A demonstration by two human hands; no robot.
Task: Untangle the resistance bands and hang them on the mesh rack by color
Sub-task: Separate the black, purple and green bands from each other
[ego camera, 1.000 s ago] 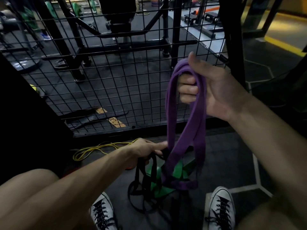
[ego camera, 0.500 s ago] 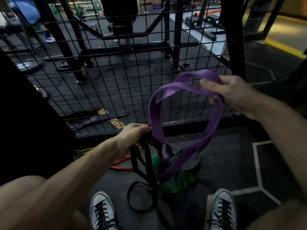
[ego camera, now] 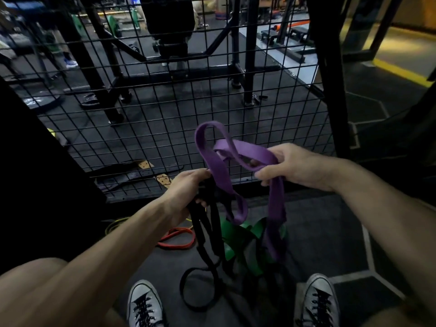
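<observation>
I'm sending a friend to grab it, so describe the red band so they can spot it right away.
Start at the mesh rack and look down to the dark floor before it. There, left of the hanging black bands, lies the red band, a thin flattened loop. It is the only red one, beside a thinner yellow band.

the mesh rack (ego camera: 146,128) stood as a wall directly ahead of both hands, its wire squares small and its lower edge near the floor. between the left hand (ego camera: 188,187) and the right hand (ego camera: 295,166) the purple band (ego camera: 212,166) looped and crossed, filling most of that gap. below the hands the black band (ego camera: 203,232) hung down and the green band (ego camera: 236,239) was bunched on the floor, blocking the way straight down. an orange band (ego camera: 177,239) and a yellow band (ego camera: 115,226) lay on the floor left of that pile. a dark upright post (ego camera: 330,90) bounded the mesh on the right; right of the post, open floor lay beyond the right forearm. two sneakers (ego camera: 318,300) flanked the hanging bands near the bottom.
</observation>
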